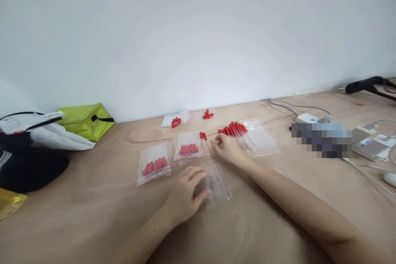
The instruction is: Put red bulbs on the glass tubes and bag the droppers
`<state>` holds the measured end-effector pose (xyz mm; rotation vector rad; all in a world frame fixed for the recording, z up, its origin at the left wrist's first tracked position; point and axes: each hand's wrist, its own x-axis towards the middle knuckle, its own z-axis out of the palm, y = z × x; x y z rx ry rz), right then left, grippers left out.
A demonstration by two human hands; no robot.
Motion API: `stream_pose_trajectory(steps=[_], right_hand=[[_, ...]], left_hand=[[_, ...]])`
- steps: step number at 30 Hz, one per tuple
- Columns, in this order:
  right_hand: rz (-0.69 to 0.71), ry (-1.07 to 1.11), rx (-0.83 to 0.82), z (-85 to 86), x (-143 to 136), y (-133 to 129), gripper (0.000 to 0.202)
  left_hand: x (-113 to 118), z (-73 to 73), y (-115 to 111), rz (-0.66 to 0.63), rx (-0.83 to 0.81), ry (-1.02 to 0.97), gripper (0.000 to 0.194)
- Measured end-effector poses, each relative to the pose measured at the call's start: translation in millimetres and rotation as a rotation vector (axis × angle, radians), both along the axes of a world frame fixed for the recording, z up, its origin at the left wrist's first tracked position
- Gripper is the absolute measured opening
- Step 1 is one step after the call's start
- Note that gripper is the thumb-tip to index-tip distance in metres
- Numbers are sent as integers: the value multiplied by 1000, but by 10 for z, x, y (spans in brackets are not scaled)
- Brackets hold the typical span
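Near the table's front middle, my left hand (188, 194) is slightly blurred, with thumb and fingers apart. It lies against a clear zip bag (221, 185) with a red seal line. My right hand (227, 148) reaches forward with curled fingers, beside two glass droppers (203, 136) with red rubber bulbs. Whatever its fingertips hold, if anything, is hidden. Just behind that hand lies a row of several red-bulbed droppers (236, 128), partly over a larger clear bag (264, 138). To the left are filled dropper bags (154, 165) and another filled bag (188, 146).
Loose red bulbs (176, 122) and more red bulbs (208, 114) lie by the wall. A yellow-green pouch (85, 119), white bag (71, 134) and black cap (37, 169) sit left. White power strips (371, 146) with cables occupy the right side.
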<state>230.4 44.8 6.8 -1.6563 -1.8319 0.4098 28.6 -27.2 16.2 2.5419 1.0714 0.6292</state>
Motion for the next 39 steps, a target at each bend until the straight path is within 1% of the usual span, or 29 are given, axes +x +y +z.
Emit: stream_pose_trajectory(steps=[2, 3, 5, 7, 9, 11, 13, 14, 16, 17, 18, 20, 22, 24, 27, 29, 35, 37, 39], right_hand=[[-44, -94, -69, 9, -133, 122, 26], [-62, -128, -99, 11, -199, 171, 29], [-86, -167, -136, 13, -312, 239, 29], [-95, -180, -141, 19, -379, 267, 25], [-94, -186, -138, 28, -382, 256, 26], [-85, -190, -120, 35, -311, 205, 36], [-61, -104, -63, 26, -179, 112, 49], [-42, 9, -17, 12, -99, 48, 55], [-5, 345, 36, -36, 63, -113, 62], [7, 514, 17, -68, 135, -207, 66], [-12, 652, -12, -102, 197, -305, 69], [-35, 820, -68, -165, 285, -490, 72], [-66, 895, -75, -207, 330, -628, 71], [-100, 920, -40, -222, 348, -699, 69], [-135, 935, 11, -214, 356, -703, 67], [-134, 945, 13, -207, 356, -684, 67], [-96, 1017, -50, -206, 297, -722, 69], [-43, 1091, -94, -208, 263, -745, 65], [35, 1157, -157, -213, 244, -755, 57]], left_hand=[[42, -70, -74, -102, -40, 96, 42], [51, -98, -96, -128, -57, 133, 45], [53, -129, -112, -141, -82, 178, 47], [50, -131, -107, -133, -97, 192, 47], [50, -119, -100, -128, -106, 198, 47], [50, -109, -98, -122, -108, 199, 46], [51, -112, -100, -118, -102, 182, 44], [54, -116, -101, -118, -96, 169, 43], [70, -126, -96, -115, -86, 153, 43], [85, -128, -91, -112, -82, 153, 42], [105, -128, -84, -109, -78, 159, 42], [152, -123, -66, -104, -70, 174, 41], [198, -117, -49, -104, -63, 187, 41], [227, -114, -38, -101, -57, 199, 41], [233, -118, -35, -93, -53, 216, 42], [225, -123, -38, -94, -47, 218, 42], [224, -120, -42, -99, -41, 211, 42], [230, -114, -42, -96, -50, 203, 45], [232, -110, -44, -89, -59, 186, 48]])
